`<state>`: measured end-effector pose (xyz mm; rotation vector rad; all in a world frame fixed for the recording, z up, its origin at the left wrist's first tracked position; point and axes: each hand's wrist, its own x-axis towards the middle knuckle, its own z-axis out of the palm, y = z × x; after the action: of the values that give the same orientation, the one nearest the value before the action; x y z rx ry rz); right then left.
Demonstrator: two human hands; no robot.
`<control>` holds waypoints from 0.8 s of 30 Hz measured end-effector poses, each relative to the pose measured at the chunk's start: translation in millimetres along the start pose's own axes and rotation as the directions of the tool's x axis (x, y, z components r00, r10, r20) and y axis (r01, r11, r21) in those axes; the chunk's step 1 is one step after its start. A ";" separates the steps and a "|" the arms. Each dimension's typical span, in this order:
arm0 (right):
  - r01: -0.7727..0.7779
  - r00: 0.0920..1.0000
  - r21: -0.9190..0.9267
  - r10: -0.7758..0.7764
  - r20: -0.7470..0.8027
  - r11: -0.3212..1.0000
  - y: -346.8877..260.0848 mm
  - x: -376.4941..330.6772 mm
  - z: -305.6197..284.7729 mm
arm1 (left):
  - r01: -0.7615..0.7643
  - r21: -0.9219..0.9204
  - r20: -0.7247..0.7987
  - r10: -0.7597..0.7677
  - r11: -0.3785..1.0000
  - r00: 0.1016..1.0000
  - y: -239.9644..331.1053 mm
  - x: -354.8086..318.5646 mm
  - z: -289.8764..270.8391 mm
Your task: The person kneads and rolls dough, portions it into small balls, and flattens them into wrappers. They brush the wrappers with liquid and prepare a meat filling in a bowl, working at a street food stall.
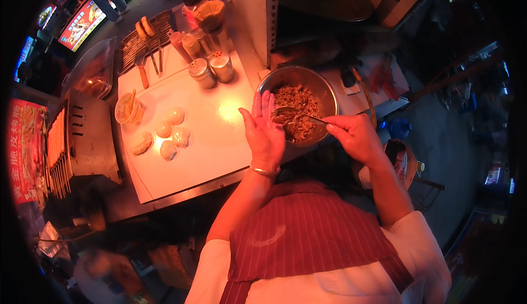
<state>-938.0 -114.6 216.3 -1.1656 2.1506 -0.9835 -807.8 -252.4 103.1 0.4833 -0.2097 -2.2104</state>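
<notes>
Holding a spoon over the steel bowl of minced filling, the right hand faces the flat, wide-open left hand, beside five dough pieces and two shakers.

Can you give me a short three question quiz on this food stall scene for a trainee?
1. What does the right hand hold over the metal bowl?
2. True or false: the left hand grips a knife.
3. The dough pieces lie on: A) the white board B) the grill C) the bowl.

Key: 1. A spoon at the minced filling. 2. False; it is open, palm up. 3. A.
</notes>
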 end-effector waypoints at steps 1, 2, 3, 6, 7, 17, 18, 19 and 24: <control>0.060 0.998 -0.029 -0.061 -0.032 0.998 -4.8 -3.9 2.0 | 0.021 -0.053 0.025 -0.020 0.998 0.999 0.2 0.7 7.8; 0.153 0.986 -0.120 -0.160 -0.052 0.981 -7.7 -6.9 3.7 | 0.028 -0.080 0.040 -0.024 0.996 0.999 1.0 1.0 14.2; 0.242 0.964 -0.210 -0.260 -0.062 0.947 -10.1 -9.3 5.4 | 0.033 -0.107 0.055 -0.028 0.994 0.998 2.0 1.2 19.9; 0.383 0.908 -0.404 -0.419 -0.002 0.831 -11.2 -13.6 4.4 | 0.049 -0.171 0.099 -0.032 0.984 0.995 5.8 1.3 26.7; 0.412 0.894 -0.453 -0.447 0.032 0.791 -11.1 -13.7 3.7 | 0.053 -0.189 0.114 -0.032 0.981 0.993 7.3 1.6 27.6; 0.320 0.931 -0.193 -0.345 -0.116 0.928 -10.8 -10.4 5.0 | 0.099 -0.298 0.231 -0.029 0.949 0.972 8.2 8.9 26.1; 0.267 0.951 -0.141 -0.285 -0.121 0.953 -13.7 -10.4 2.9 | 0.098 -0.294 0.243 -0.025 0.951 0.970 8.6 9.4 25.4; 0.214 0.967 -0.089 -0.224 -0.122 0.973 -15.0 -9.9 1.7 | 0.096 -0.290 0.254 -0.020 0.952 0.967 9.3 9.9 24.2; 0.111 0.972 0.004 -0.108 -0.210 0.994 5.2 -6.2 -6.9 | 0.162 -0.430 0.324 -0.016 0.888 0.946 17.9 12.2 12.7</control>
<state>-942.3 -104.9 217.0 -1.2322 2.2546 -1.2179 -807.2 -273.4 116.9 -0.1213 0.1698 -2.3213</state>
